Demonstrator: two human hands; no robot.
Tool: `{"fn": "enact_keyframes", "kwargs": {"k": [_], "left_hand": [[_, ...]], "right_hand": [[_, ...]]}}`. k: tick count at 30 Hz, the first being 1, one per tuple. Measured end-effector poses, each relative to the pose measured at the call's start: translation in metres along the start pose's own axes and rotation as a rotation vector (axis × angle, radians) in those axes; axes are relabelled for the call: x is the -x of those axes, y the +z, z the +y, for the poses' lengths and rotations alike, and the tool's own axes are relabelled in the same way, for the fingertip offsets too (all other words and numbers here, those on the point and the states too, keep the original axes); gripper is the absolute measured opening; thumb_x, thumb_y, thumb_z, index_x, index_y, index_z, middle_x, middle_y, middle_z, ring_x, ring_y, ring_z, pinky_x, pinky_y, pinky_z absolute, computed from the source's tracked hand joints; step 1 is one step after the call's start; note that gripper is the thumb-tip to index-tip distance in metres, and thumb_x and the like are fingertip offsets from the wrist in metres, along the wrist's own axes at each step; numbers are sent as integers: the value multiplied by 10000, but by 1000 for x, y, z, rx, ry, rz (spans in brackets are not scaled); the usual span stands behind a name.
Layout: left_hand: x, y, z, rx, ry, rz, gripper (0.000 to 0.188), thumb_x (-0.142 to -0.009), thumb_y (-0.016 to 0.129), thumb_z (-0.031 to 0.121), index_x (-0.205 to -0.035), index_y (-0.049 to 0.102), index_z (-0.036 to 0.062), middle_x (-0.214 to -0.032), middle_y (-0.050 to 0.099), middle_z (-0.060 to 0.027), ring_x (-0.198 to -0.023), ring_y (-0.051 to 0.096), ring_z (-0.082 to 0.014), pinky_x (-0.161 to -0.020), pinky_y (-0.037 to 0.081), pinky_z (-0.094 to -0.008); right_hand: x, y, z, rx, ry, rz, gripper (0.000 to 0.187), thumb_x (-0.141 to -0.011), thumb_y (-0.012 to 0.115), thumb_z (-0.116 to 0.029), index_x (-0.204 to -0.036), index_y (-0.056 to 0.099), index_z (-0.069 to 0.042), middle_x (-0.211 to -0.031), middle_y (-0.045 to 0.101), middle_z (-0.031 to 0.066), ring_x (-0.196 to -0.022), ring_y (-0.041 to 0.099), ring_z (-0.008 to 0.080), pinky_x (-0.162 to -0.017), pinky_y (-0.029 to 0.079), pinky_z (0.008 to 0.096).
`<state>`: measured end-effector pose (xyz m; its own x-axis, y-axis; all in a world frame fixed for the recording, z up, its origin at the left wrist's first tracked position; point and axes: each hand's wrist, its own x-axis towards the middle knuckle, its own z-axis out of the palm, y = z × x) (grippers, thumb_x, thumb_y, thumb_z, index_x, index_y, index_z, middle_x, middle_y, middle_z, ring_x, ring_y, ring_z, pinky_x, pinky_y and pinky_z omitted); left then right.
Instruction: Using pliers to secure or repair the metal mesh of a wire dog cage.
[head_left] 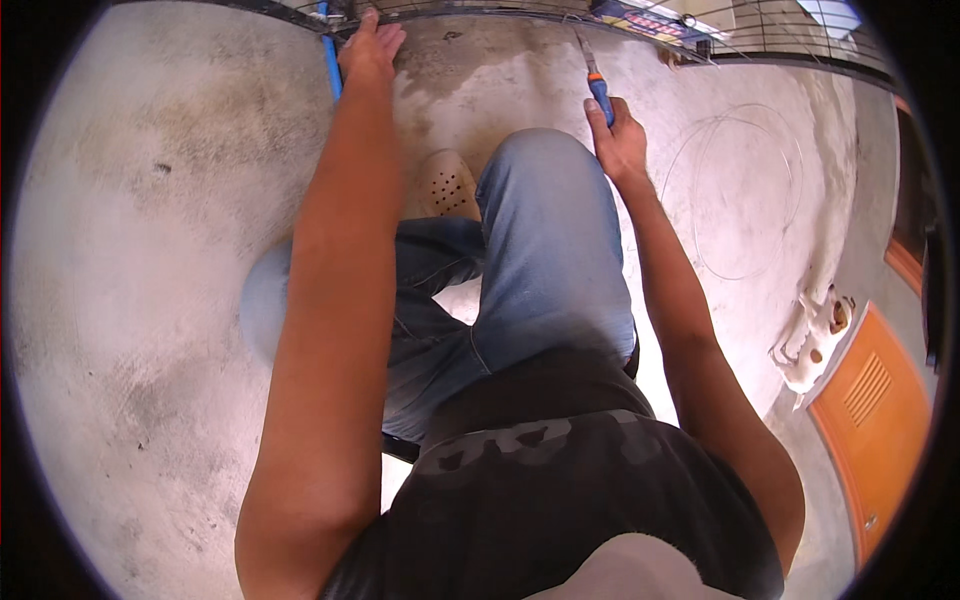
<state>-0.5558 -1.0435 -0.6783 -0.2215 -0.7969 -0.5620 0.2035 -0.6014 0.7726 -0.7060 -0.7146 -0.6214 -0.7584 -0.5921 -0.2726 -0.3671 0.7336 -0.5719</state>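
My left hand (372, 48) reaches to the black wire mesh frame (450, 14) at the far edge, its fingers stretched and apart near the lower bar. Beside it, on the left, a blue bar (332, 68) slants down from the frame. In my right hand (622, 140) is a pair of pliers (598, 84) with a blue and orange handle, the narrow metal nose pointing away toward the frame. A thin piece of wire (571, 18) curves close to the nose; whether the jaws grip it, I cannot tell.
A loose coil of thin wire (716, 120) lies on the concrete floor (130, 230) at the right. Farther right, a white animal with brown patches (812, 345) lies beside an orange panel with slats (872, 400). A printed blue panel (650, 22) stands at the mesh.
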Motion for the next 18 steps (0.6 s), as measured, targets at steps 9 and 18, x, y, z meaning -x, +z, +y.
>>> {"fn": "enact_keyframes", "kwargs": {"k": [9, 18], "left_hand": [[5, -1, 17, -2, 25, -2, 368, -961, 559, 199, -1214, 509, -62, -1133, 572, -242, -1046, 614, -353, -873, 586, -395], [4, -6, 12, 26, 8, 7, 358, -954, 574, 223, -1186, 532, -46, -1100, 590, -206, -997, 634, -304, -851, 598, -382]], "right_hand": [[-11, 14, -29, 46, -54, 78, 526, -898, 512, -507, -994, 574, 6, -799, 650, 243, -787, 648, 411, -721, 494, 469], [0, -8, -52, -18, 89, -32, 638, -932, 393, -595, -982, 578, 14, -760, 639, 239, -798, 627, 423, -737, 465, 477]]}}
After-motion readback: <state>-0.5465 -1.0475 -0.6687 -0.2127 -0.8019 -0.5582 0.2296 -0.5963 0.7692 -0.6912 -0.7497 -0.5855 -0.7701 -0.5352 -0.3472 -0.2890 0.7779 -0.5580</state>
